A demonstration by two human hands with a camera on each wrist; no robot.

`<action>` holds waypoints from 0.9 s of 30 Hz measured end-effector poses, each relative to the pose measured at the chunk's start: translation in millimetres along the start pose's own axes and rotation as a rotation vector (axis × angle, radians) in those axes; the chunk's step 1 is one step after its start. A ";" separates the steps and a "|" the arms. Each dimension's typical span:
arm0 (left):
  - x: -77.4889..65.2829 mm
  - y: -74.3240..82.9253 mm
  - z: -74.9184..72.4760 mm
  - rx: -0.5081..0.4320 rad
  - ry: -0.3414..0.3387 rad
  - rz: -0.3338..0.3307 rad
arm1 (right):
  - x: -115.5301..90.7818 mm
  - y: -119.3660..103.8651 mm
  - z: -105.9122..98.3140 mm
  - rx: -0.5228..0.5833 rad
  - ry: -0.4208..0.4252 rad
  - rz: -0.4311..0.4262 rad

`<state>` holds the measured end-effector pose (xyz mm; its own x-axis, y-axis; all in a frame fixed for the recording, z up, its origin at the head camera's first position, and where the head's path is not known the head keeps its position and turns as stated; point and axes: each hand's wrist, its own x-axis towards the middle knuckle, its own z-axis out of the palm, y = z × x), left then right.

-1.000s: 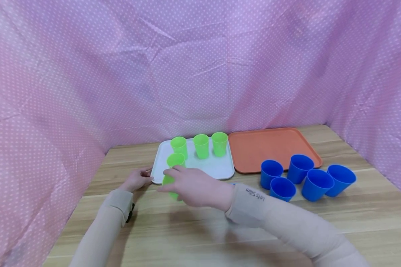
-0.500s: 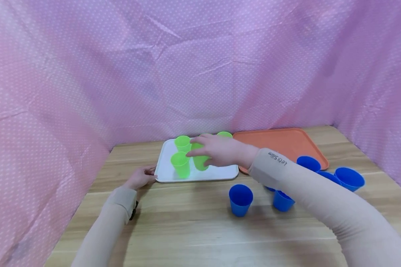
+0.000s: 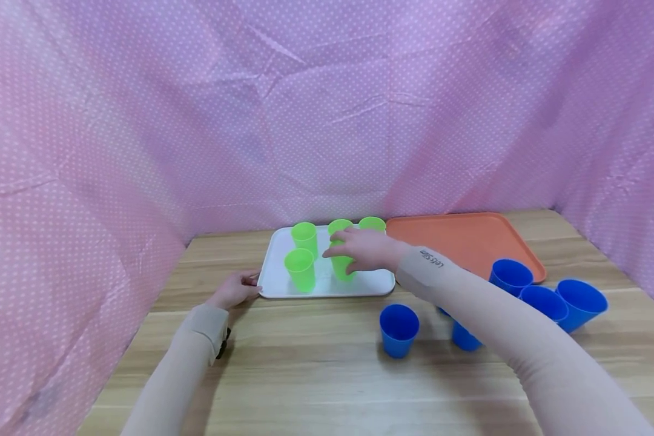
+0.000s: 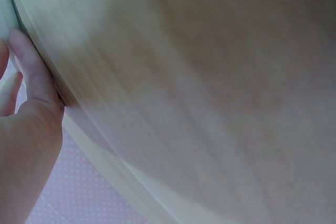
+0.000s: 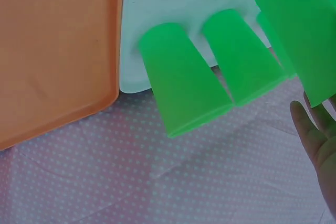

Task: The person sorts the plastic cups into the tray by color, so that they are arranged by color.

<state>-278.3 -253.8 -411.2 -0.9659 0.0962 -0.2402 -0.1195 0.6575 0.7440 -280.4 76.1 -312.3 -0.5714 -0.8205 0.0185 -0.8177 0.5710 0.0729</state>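
At the left front corner of the white tray, my left hand rests its fingertips against the tray's edge; in the left wrist view a straight finger lies along that edge. My right hand holds a green cup near the rim, low over the middle of the tray. The fingers partly hide this cup. Two more green cups stand upright along the tray's left side, a rear one and a front one. At the back stand a green cup and another green cup.
An orange tray lies directly right of the white one. Several blue cups stand on the right of the wooden table, some partly behind the right forearm. One blue cup is set apart in front. Pink dotted cloth surrounds the table.
My right hand has carried the green cup from the table in front of the tray back and to the right over the tray. My left hand stays at the tray corner. The head view shifts slightly.
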 end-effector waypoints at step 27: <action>-0.6 0.0 -0.1 0.024 0.005 0.064 | 16.5 -1.6 22.8 0.031 -0.090 0.039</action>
<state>-277.8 -254.0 -411.0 -0.9727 0.1349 -0.1890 -0.0518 0.6674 0.7429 -290.1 62.3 -334.9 -0.6055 -0.7929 -0.0685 -0.7958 0.6040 0.0434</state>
